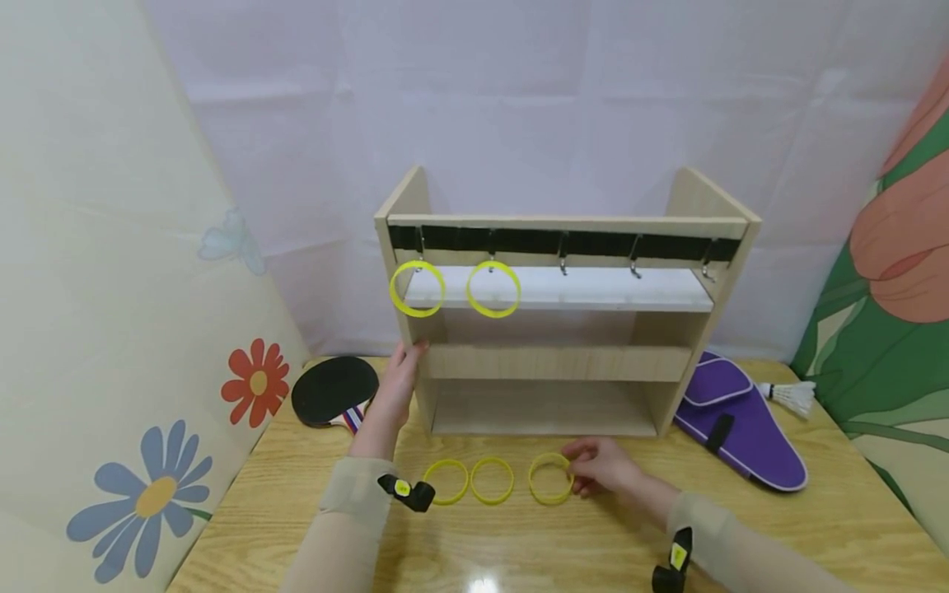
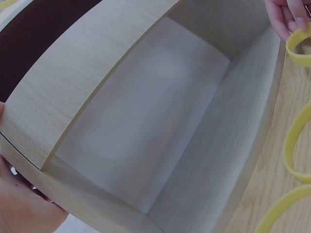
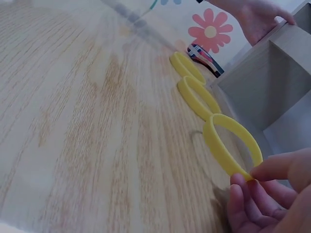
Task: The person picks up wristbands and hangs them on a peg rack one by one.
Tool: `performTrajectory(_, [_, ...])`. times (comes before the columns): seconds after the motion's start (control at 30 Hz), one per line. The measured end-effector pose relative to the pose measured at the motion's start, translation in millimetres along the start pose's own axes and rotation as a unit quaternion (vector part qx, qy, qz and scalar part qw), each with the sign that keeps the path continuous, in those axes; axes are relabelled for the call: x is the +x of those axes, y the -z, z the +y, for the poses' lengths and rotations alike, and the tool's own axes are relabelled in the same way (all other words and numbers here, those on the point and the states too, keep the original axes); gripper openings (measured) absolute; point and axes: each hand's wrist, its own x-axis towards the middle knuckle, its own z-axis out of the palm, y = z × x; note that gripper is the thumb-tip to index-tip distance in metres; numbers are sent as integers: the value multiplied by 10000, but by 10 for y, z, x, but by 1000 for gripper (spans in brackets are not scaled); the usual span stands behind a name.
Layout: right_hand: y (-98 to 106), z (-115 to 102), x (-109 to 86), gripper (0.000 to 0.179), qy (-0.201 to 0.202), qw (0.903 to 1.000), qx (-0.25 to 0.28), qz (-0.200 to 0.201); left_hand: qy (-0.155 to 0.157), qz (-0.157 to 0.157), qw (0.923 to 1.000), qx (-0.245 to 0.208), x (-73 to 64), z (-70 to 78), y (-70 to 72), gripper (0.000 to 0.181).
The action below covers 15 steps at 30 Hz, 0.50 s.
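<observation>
My left hand grips the left side panel of a small wooden shelf, its thumb at the front edge. Between thumb and fingertips, my right hand pinches a yellow ring, tilted up just over the table in the right wrist view. Left of it, a second yellow ring and a third lie flat in a row before the shelf. Two more yellow rings hang from the shelf's two leftmost metal hooks, one ring at the far left and another ring beside it.
Several hooks line a black strip along the shelf top; the bare ones include a middle hook. A black table tennis paddle lies left of the shelf. On the right are a purple paddle case and a shuttlecock.
</observation>
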Motion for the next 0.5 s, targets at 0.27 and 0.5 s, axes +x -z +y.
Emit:
performTrajectory(0.27, [86,-105,-25,41,107,9999,123,-52,-65,-6,10000,30,-3,7,-6,53])
performTrajectory(0.5, [175,-224,-40,45,179,9985,514,-67,-74,48,9999,77,-9,0,1,51])
